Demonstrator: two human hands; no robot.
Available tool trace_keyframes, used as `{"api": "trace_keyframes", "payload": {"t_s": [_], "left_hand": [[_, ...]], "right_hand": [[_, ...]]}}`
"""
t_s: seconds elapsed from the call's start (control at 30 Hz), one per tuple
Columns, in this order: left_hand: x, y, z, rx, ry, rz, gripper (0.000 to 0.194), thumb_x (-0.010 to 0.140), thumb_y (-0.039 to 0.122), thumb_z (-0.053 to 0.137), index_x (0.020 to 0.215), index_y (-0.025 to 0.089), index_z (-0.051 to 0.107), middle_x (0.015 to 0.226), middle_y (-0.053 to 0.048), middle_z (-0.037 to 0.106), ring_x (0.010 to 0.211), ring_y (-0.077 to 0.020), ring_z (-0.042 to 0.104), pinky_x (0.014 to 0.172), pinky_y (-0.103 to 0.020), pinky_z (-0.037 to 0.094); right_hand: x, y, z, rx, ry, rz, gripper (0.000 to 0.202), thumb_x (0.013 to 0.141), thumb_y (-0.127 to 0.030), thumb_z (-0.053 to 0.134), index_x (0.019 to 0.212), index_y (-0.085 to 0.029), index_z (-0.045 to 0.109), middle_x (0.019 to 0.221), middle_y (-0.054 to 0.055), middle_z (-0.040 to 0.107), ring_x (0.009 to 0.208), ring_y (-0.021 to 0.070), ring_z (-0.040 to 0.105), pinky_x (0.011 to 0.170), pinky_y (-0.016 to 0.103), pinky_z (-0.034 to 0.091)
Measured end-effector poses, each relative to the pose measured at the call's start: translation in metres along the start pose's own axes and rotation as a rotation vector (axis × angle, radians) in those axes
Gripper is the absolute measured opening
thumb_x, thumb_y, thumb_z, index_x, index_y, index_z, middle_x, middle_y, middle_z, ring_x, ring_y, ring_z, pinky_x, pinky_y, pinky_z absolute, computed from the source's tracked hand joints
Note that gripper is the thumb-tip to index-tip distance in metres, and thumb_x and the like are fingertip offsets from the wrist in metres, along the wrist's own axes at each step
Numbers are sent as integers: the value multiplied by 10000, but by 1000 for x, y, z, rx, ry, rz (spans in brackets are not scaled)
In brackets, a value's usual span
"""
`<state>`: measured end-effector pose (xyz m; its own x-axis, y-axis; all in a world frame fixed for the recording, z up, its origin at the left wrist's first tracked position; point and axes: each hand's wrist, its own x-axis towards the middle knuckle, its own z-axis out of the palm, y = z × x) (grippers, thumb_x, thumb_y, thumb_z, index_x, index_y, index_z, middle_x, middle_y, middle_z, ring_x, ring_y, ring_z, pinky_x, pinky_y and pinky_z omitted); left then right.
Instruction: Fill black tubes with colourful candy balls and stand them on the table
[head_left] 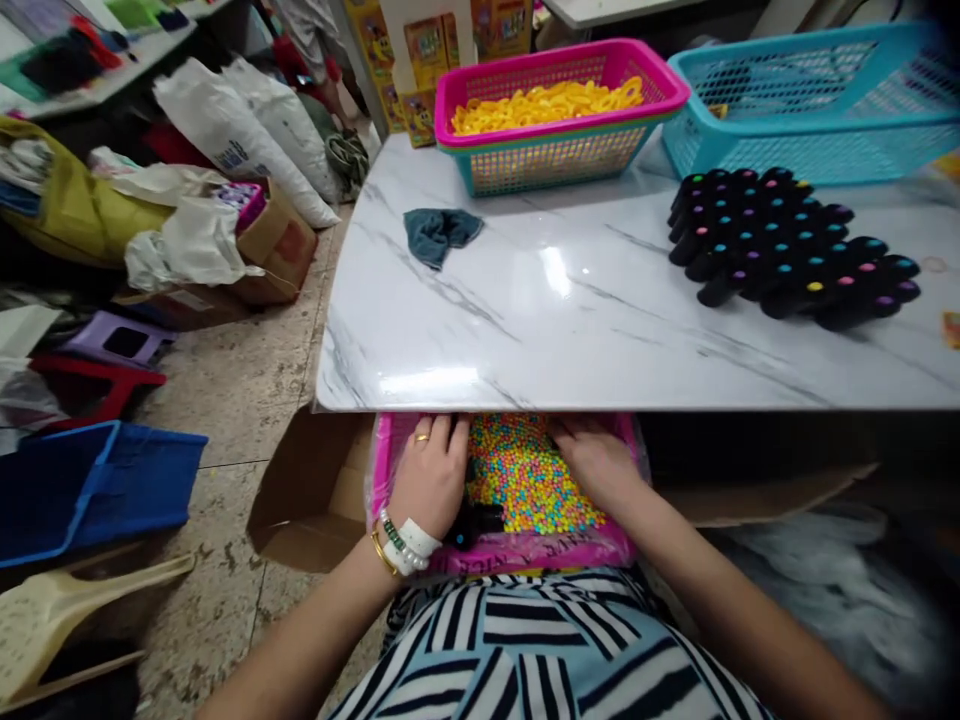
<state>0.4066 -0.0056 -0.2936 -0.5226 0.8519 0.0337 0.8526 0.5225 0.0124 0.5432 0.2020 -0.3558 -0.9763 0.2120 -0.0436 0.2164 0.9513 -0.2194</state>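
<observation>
Small round beads [532, 480] fill a pink tray [517, 555] lower than the white table [525, 340] and at its near edge, the tray's far end passing out of sight beneath the tabletop. The beads are tiny, smooth and all much of a size, mixed in yellow, pink, blue, green and orange, and they lie in a dense, loose layer. Clear plastic wraps the tray's rim, and dark printed letters run along the side farthest from the table. The left hand [431, 470] is palm down at the tray's left side, fingers pointing toward the table; beside it among the beads lie black pieces [480, 518], one with a blue dot. The right hand [596, 460] reaches into the right side, its fingertips partly hidden by the table's edge. Whether either hand grips anything I cannot tell. On the table's right half stand many black cylinders [784, 245] with coloured dots on their ends; at its far side, a pink-rimmed basket [551, 165] holds yellow rings [547, 105].
</observation>
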Motion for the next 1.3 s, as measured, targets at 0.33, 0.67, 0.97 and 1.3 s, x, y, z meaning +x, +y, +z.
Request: {"api": "trace_keyframes", "payload": {"t_s": [0.33, 0.67, 0.97, 1.3], "left_hand": [[20, -2, 19, -104, -125, 2, 297, 904, 159, 474, 1161, 124, 619, 1117, -187, 597, 1047, -297, 561, 873, -460, 495], [-29, -42, -32, -154, 145, -16, 237, 937, 213, 489, 1121, 198, 638, 1073, -91, 639, 1007, -221, 559, 917, -403, 481], [0, -23, -14, 145, -216, 152, 365, 922, 179, 475, 1263, 238, 593, 987, -105, 631, 892, -254, 524, 759, -393, 455], [11, -26, -4, 160, -217, 263, 192, 884, 175, 535, 1007, 182, 682, 1088, -126, 613, 959, -278, 532, 795, -422, 462]], "right_hand": [[-31, -4, -2, 964, -40, 164, 310, 831, -207, 557, 1140, -187, 567, 1004, 56, 689, 824, 153, 672, 746, 290, 552], [-48, -16, 20, 656, 158, -34, 340, 869, -148, 470, 1197, -196, 545, 1144, 98, 646, 1063, 210, 628, 926, 370, 523], [-40, -22, 30, 572, 197, -81, 362, 851, -126, 470, 1202, -189, 535, 1156, 91, 636, 1085, 209, 602, 949, 375, 504], [-40, -10, 12, 110, 157, 88, 304, 852, -108, 530, 1140, -157, 612, 1029, 110, 649, 955, 261, 566, 809, 376, 491]]}}
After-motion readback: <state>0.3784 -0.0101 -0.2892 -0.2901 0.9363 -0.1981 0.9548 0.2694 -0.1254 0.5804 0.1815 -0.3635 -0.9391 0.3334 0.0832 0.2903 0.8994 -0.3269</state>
